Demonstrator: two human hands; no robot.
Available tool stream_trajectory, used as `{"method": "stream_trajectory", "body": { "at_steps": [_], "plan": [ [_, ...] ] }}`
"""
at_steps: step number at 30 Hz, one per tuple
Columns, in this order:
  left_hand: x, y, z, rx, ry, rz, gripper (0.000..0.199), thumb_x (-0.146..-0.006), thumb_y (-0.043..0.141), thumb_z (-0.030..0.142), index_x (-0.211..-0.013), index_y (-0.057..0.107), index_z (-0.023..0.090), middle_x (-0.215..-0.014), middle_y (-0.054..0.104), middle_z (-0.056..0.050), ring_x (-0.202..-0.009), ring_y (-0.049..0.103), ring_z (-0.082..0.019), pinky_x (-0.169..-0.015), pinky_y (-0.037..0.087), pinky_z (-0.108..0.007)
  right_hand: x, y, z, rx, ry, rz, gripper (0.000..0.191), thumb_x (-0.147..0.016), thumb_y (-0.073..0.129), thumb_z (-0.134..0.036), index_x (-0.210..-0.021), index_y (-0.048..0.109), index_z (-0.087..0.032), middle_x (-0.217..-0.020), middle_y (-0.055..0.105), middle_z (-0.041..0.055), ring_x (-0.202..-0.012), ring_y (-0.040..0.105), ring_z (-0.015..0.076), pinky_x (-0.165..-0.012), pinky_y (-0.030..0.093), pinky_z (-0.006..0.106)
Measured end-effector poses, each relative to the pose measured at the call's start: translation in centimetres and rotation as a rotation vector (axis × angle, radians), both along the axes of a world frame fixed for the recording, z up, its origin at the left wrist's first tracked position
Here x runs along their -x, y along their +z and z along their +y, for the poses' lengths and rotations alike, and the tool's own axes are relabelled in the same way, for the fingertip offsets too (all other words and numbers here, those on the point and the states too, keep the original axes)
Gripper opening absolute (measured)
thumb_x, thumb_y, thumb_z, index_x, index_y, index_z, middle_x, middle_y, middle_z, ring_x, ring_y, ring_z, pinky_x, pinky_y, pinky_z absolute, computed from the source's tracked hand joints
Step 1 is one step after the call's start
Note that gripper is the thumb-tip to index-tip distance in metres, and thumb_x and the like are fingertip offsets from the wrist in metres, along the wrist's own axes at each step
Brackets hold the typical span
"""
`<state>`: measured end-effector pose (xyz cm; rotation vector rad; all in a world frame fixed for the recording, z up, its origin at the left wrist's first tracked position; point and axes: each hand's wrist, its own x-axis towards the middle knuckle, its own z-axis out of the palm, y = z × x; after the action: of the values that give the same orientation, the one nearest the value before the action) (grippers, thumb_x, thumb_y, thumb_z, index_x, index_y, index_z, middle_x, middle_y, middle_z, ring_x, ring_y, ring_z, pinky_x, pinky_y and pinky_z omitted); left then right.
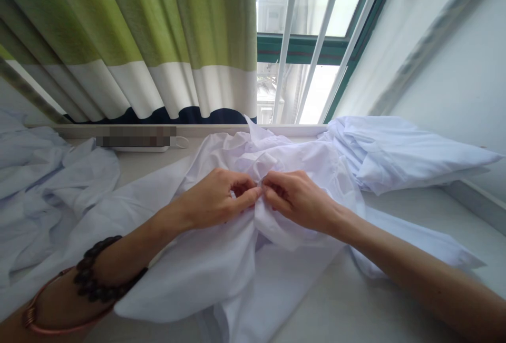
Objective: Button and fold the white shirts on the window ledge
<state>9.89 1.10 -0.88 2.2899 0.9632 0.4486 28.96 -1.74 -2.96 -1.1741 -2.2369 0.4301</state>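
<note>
A white shirt [221,280] lies loosely spread in front of me, with a pointed, collar-like tip standing up at its far end. My left hand [217,195] pinches the edge of its cloth between thumb and forefinger. Right beside it, my right hand [296,195] is closed in a pinch on the same edge, so the fingertips of both hands almost meet. Whatever small part lies between the fingertips is hidden. Below the hands, the cloth falls in folds toward me. On my left wrist are a dark bead bracelet [89,274] and a reddish bangle [59,327].
Folded white cloth [403,150] lies at the right by the wall. More crumpled white cloth [35,195] covers the left side. A white object with a cord loop [142,148], partly blurred out, sits near the sill. Behind are a striped curtain [158,27] and a barred window [312,48].
</note>
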Motion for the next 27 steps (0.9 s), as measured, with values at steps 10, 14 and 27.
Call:
{"method": "stream_trajectory", "body": {
  "at_steps": [10, 14, 27],
  "plan": [
    [-0.4, -1.4, -0.1, 0.120, 0.080, 0.067, 0.028, -0.088, 0.046, 0.033, -0.068, 0.058, 0.018, -0.048, 0.056, 0.005, -0.043, 0.055, -0.011, -0.048, 0.041, -0.019, 0.6, -1.5, -0.3, -0.084, -0.031, -0.122, 0.023, -0.089, 0.043, -0.018, -0.066, 0.042, -0.019, -0.060, 0.047, -0.0028, -0.050, 0.036, 0.0086, -0.053, 0.027, 0.024],
    [-0.6, -1.8, -0.1, 0.031, 0.109, 0.047, 0.033, -0.088, 0.045, 0.032, -0.059, 0.054, 0.018, -0.046, 0.053, 0.004, -0.044, 0.050, -0.010, -0.047, 0.036, -0.019, 0.8, -2.1, -0.2, -0.067, -0.080, -0.144, 0.021, -0.089, 0.043, -0.019, -0.068, 0.044, -0.019, -0.059, 0.047, -0.0023, -0.051, 0.039, 0.0097, -0.054, 0.027, 0.025],
    [-0.7, -2.5, 0.8, -0.056, 0.124, -0.058, 0.031, -0.085, 0.046, 0.031, -0.076, 0.070, 0.014, -0.060, 0.060, 0.002, -0.056, 0.049, -0.011, -0.052, 0.035, -0.019, 0.3, -1.3, 0.8, 0.189, -0.048, 0.077, 0.024, -0.087, 0.045, -0.017, -0.063, 0.046, -0.019, -0.061, 0.060, -0.0009, -0.057, 0.053, 0.0112, -0.059, 0.037, 0.023]
  ]
}}
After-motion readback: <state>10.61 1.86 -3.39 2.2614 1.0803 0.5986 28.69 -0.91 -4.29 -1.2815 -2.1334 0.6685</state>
